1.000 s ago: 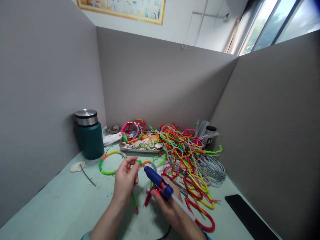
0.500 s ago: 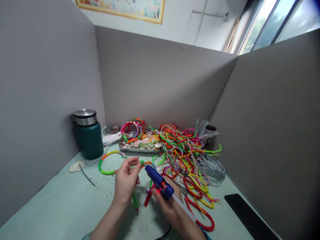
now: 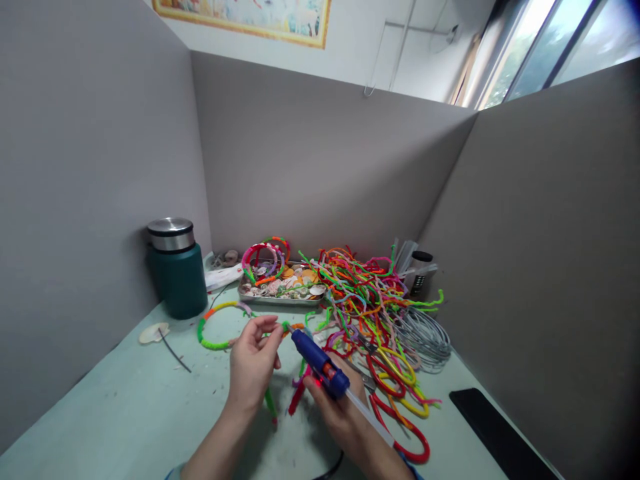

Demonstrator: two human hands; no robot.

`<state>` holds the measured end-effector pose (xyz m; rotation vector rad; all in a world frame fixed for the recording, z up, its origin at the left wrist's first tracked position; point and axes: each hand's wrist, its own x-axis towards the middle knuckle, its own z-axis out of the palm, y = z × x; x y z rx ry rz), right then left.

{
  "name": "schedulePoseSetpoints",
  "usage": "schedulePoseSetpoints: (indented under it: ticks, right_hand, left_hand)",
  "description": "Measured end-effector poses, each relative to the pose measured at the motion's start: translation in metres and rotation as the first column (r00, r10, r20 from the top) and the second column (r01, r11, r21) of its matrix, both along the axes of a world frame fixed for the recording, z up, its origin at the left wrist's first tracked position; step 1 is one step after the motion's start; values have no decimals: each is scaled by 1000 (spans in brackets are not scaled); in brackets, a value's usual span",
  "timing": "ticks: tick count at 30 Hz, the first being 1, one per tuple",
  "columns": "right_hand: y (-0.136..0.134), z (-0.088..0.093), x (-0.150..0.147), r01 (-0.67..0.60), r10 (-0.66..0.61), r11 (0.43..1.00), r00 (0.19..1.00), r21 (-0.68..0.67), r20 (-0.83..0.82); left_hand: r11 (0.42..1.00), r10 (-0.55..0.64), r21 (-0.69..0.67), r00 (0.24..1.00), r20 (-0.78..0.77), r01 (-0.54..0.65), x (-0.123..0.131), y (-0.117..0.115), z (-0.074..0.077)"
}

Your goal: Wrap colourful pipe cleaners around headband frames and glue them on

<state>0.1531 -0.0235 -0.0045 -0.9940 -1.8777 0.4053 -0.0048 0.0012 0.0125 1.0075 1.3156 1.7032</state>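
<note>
My left hand (image 3: pixel 253 360) is closed in a pinch on a hoop wrapped in coloured pipe cleaners (image 3: pixel 295 327), green and orange near my fingertips. Its green and red lower parts hang between my hands, and the rest is hidden behind them. In my right hand (image 3: pixel 343 408) is a blue glue gun (image 3: pixel 320 363), with a translucent glue stick (image 3: pixel 367 415) sticking out of its back end. A small red light glows by my thumb. The gun's nozzle points up and left, touching or very near the green section beside my left fingertips; I cannot tell which.
Left of my hands lies another multicoloured ring (image 3: pixel 214 346), below a green flask (image 3: pixel 177 283). A metal tray (image 3: pixel 280 301) of buttons and shells holds finished-looking rings. Further right are tangled pipe cleaners (image 3: pixel 357 280), coiled wire (image 3: pixel 425 340), red-handled scissors (image 3: pixel 425 447) and a black slab (image 3: pixel 495 430).
Almost nothing differs. The glue gun and my right hand have shifted a few pixels to the right; my left hand keeps its pinch.
</note>
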Motion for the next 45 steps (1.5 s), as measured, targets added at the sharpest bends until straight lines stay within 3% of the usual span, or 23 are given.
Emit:
schedulePoseSetpoints:
  ticks: [8,15,45]
  right_hand:
    - [-1,-1,-1,-9,13,997,998,-75,55]
    - [1,-4,-1,-5,5,999,1000,-40,-1]
    - [-2,0,-1,3,1,998,998,-55,57]
  left_hand:
    - [1000,11,18,1000,-3,-11,-1,4,-1]
    - [1000,0,-14,1000,-5,0,1,0,1]
    - [1000,3,16,1000,6,-3,1,1,1]
